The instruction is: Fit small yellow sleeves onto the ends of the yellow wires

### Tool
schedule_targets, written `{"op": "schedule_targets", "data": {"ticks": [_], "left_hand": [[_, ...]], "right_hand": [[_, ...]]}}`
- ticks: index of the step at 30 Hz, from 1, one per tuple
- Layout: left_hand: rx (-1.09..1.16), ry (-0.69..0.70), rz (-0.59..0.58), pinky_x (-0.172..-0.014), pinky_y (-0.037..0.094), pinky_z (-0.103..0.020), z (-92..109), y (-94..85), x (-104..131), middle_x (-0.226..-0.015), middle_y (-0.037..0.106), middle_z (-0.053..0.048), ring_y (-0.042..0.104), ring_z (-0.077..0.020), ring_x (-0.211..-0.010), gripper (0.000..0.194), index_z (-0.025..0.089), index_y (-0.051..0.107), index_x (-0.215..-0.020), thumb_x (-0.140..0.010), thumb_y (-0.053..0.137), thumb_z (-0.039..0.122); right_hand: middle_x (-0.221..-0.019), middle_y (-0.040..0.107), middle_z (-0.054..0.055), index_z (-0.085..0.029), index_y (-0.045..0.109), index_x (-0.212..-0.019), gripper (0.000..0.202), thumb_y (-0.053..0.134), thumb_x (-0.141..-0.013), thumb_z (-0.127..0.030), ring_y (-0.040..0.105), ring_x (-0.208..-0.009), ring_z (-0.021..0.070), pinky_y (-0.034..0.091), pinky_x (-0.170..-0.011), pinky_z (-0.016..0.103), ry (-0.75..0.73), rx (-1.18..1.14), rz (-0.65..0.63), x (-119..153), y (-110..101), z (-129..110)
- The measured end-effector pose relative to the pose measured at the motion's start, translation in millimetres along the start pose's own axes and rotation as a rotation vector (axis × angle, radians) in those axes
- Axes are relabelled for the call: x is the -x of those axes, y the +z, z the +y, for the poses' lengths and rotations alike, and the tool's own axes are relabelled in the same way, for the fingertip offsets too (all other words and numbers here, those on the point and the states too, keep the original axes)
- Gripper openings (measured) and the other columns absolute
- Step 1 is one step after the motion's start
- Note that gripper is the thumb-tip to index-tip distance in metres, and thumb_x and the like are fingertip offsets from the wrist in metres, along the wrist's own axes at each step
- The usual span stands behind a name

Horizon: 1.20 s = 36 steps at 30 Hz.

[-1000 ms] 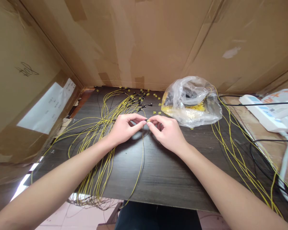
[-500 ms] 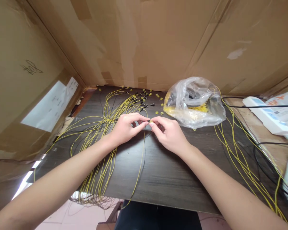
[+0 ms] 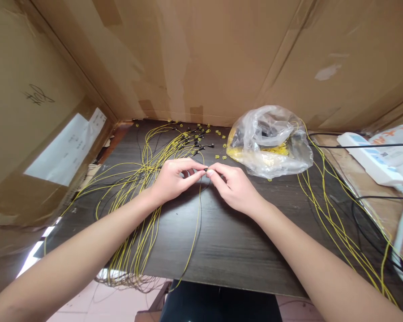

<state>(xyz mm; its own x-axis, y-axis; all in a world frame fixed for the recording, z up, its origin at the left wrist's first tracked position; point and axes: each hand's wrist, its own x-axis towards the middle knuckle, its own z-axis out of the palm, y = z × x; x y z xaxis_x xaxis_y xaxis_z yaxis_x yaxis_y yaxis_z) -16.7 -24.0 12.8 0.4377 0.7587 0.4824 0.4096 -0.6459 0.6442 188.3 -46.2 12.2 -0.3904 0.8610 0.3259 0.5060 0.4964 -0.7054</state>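
Note:
My left hand [image 3: 177,179] pinches a small black connector [image 3: 206,169] between thumb and fingertips above the dark table. From that connector a thin yellow cable [image 3: 197,223] hangs down and runs to the table's front edge. The fingertips of my right hand [image 3: 231,184] are closed at the connector's right end, meeting those of the left; whatever small piece they hold is hidden. To the left lies a bundle of yellow cables [image 3: 144,214] whose black ends [image 3: 196,138] fan out behind my hands. Small yellow clips [image 3: 217,157] are scattered near them.
A clear plastic bag [image 3: 272,165] with yellow pieces sits at the back right. More yellow cables [image 3: 325,197] cross the table's right side, beside a white power strip [image 3: 369,156]. Cardboard walls [image 3: 201,58] stand behind and at the left.
My fingertips have come closer together at the connector, and the yellow piece seen between them before is now hidden. The whole view has shifted slightly.

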Motion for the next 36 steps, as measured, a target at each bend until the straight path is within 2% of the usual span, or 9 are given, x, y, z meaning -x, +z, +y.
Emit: {"op": "schedule_targets", "data": {"ticks": [3,7,10,14,18,22,28,32,36], "left_hand": [[-0.059,0.087,0.013,-0.062,0.054,-0.023,-0.2,-1.0,0.5,-0.084,0.079,-0.004,0.066,-0.0116,-0.064,0.017,0.02,0.081,-0.1,-0.093,0.067,0.029],[-0.1,0.171,0.051,-0.065,0.055,-0.023,1.3,-0.7,1.1,-0.086,0.08,-0.004,0.067,-0.0111,-0.064,0.016,0.021,0.081,-0.1,-0.093,0.067,0.026],[-0.056,0.08,0.062,-0.064,0.055,-0.023,4.6,1.2,0.9,-0.086,0.08,-0.004,0.067,-0.0112,-0.064,0.015,0.02,0.081,-0.098,-0.092,0.068,0.026],[0.069,-0.125,0.056,-0.06,0.055,-0.022,7.3,4.0,0.0,-0.085,0.08,-0.005,0.068,-0.0122,-0.064,0.016,0.018,0.081,-0.094,-0.089,0.072,0.031],[0.104,-0.174,0.043,-0.06,0.055,-0.022,4.9,5.8,0.5,-0.084,0.08,-0.005,0.068,-0.0125,-0.065,0.017,0.018,0.081,-0.095,-0.089,0.072,0.031],[0.044,-0.067,0.057,-0.061,0.054,-0.023,2.2,5.5,1.9,-0.086,0.079,-0.004,0.066,-0.0116,-0.063,0.015,0.02,0.082,-0.097,-0.09,0.071,0.028],[-0.059,0.115,0.088,-0.067,0.057,-0.025,2.4,3.1,2.9,-0.088,0.08,-0.004,0.07,-0.013,-0.068,0.014,0.02,0.082,-0.098,-0.092,0.07,0.025],[-0.096,0.107,0.076,-0.068,0.058,-0.025,2.5,3.6,3.1,-0.087,0.08,-0.004,0.069,-0.0127,-0.067,0.014,0.02,0.081,-0.098,-0.092,0.07,0.026],[-0.079,0.073,0.034,-0.063,0.055,-0.023,4.4,4.3,2.2,-0.085,0.078,-0.003,0.064,-0.01,-0.061,0.014,0.017,0.078,-0.1,-0.093,0.068,0.024]], "right_hand": [[-0.073,0.061,0.0,-0.019,0.056,-0.08,0.031,0.042,-0.104,-0.032,0.055,-0.068,0.0142,0.041,-0.067,0.027,0.035,-0.127,-0.058,-0.7,-3.2,-2.6],[-0.069,0.056,-0.002,-0.02,0.054,-0.081,0.032,0.041,-0.104,-0.037,0.054,-0.065,0.0136,0.043,-0.064,0.027,0.112,-0.289,-0.129,-1.3,-4.8,-1.5],[-0.068,0.054,-0.002,-0.02,0.055,-0.081,0.034,0.04,-0.104,-0.039,0.052,-0.063,0.0138,0.042,-0.062,0.027,0.133,-0.313,-0.116,-2.1,-4.4,-0.3],[-0.073,0.059,0.0,-0.02,0.058,-0.084,0.024,0.047,-0.101,-0.033,0.054,-0.066,0.0147,0.041,-0.063,0.028,0.047,-0.138,0.015,-2.1,-4.2,-0.5],[-0.081,0.062,0.003,-0.021,0.055,-0.088,0.017,0.046,-0.101,-0.029,0.056,-0.072,0.017,0.042,-0.068,0.03,-0.045,0.029,0.045,0.0,-2.1,0.1],[-0.085,0.061,0.004,-0.022,0.048,-0.086,0.024,0.037,-0.105,-0.031,0.055,-0.074,0.0183,0.039,-0.068,0.031,-0.022,0.11,-0.016,2.0,2.4,0.0],[-0.074,0.055,0.0,-0.023,0.038,-0.077,0.029,0.034,-0.104,-0.031,0.049,-0.067,0.0156,0.035,-0.064,0.029,0.025,-0.089,-0.029,1.8,5.0,-4.7],[-0.07,0.052,-0.001,-0.023,0.04,-0.074,0.03,0.034,-0.103,-0.031,0.049,-0.065,0.0151,0.036,-0.065,0.029,0.062,-0.18,-0.041,0.6,3.3,-5.8],[-0.07,0.053,-0.001,-0.021,0.047,-0.074,0.032,0.038,-0.102,-0.034,0.05,-0.067,0.0153,0.037,-0.066,0.029,0.065,-0.176,-0.02,-0.7,1.7,-4.1]]}}
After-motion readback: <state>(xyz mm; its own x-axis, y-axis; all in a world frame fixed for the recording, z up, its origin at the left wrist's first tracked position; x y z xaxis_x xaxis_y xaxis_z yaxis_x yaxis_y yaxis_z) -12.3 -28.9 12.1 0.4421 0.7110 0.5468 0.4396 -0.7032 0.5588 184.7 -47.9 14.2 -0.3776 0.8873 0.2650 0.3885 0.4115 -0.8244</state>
